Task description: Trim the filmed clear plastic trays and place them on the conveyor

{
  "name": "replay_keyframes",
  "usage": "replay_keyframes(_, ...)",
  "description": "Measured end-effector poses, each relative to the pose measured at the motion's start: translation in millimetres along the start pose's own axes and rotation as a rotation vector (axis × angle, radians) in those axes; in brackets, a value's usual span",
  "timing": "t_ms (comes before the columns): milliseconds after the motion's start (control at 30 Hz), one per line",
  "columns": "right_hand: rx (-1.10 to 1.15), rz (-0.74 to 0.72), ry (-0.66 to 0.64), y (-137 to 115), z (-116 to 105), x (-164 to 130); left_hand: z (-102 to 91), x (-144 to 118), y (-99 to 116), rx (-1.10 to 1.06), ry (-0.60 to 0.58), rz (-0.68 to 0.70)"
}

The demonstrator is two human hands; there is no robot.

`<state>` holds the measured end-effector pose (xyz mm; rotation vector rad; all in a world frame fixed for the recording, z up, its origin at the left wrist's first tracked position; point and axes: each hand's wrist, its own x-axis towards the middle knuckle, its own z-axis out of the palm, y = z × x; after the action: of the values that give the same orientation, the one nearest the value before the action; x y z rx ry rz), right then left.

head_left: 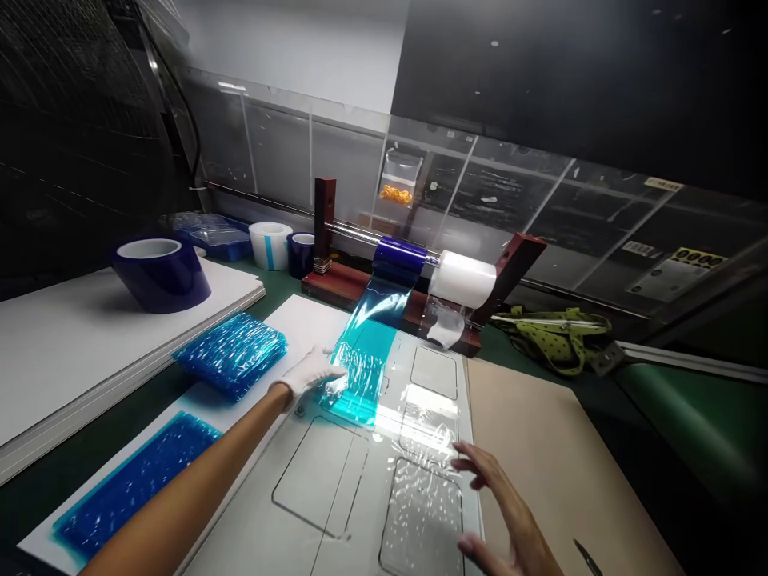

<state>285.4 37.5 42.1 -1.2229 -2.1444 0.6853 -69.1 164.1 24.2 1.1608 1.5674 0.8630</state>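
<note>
My left hand [312, 370], in a white glove, is at the left edge of a strip of clear blue protective film [366, 344]. Its fingers look closed on that edge, though some are partly hidden by the glare. The strip runs down from a dark blue film roll [401, 258] on a metal rod, over a white board [240, 552] with black rounded outlines. My bare right hand [504, 504] hovers at the board's right side, fingers apart, holding nothing. Near it, a clear sheet with bubbles [423, 512] covers one outline.
A white film roll [463, 278] shares the dark red stand [510, 280]. Leftward are a blue wrapped bundle [234, 352], a blue sheet stack [138, 488] and a big blue tape roll [161, 276] on white sheets [54, 344]. Brown board [540, 432] and a green pouch [558, 332] lie rightward.
</note>
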Motion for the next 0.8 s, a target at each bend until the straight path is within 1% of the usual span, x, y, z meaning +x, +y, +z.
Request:
replay_keyframes(33,0.085,0.049,0.004,-10,4,6,-1.3,-9,-1,-0.023,-0.024,-0.033)
replay_keyframes(67,0.184,0.129,0.016,-19,8,14,-2.8,-19,-2,-0.042,-0.045,-0.059)
replay_keyframes(167,0.507,0.432,0.059,-42,26,45,-8.9,-44,0,-0.107,-0.079,-0.080)
replay_keyframes(233,0.626,0.502,0.026,-52,40,65,-13.9,-58,3,-0.156,-0.083,-0.063)
replay_keyframes(300,0.716,0.525,-0.048,-59,56,79,-19.4,-70,4,-0.202,-0.079,-0.042)
replay_keyframes(400,0.819,0.517,-0.147,-72,78,83,-28.7,-89,5,-0.241,-0.060,-0.023)
replay_keyframes(467,0.849,0.500,-0.152,-82,91,74,-35.5,-105,6,-0.247,-0.029,-0.019)
replay_keyframes(600,0.849,0.483,-0.058,-107,110,36,-46.0,-144,-3,-0.237,0.015,-0.016)
replay_keyframes(700,0.810,0.490,-0.015,-126,122,-1,-47.3,-177,-22,-0.225,0.002,-0.015)
replay_keyframes(800,0.761,0.520,-0.012,-141,138,-39,-43.8,-209,-52,-0.219,-0.001,-0.034)
